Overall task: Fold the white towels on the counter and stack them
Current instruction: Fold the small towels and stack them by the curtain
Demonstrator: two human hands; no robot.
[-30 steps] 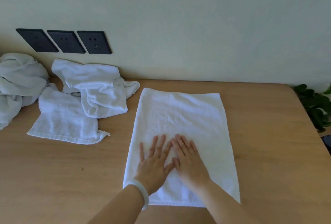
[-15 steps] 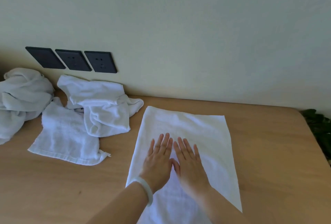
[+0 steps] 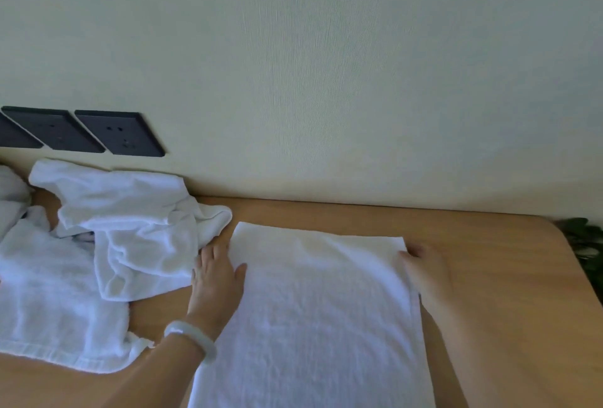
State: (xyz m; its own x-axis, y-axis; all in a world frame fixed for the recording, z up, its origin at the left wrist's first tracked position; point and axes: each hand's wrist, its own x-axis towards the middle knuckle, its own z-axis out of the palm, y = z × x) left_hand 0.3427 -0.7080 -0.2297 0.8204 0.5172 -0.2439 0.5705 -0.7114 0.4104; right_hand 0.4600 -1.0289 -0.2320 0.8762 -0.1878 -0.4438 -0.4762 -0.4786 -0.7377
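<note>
A flat white towel (image 3: 319,309) lies spread on the wooden counter (image 3: 496,277) in front of me. My left hand (image 3: 215,280) is at its left edge near the far corner, thumb on top of the cloth and fingers alongside the edge, pinching it. My right hand (image 3: 427,272) holds the far right corner, thumb on the cloth and fingers past the edge. A crumpled white towel (image 3: 130,228) lies to the left, touching my left hand. Another white towel (image 3: 55,293) is spread flat below it.
Dark wall sockets (image 3: 85,132) sit above the counter at the left. A grey-white bundle of cloth (image 3: 9,198) shows at the left edge. A green plant (image 3: 584,238) stands past the counter's rounded right corner. The wall runs close behind the towels.
Both hands slid from the towel's middle, where they lay side by side, out to its far corners. The camera has moved closer and tilted up.
</note>
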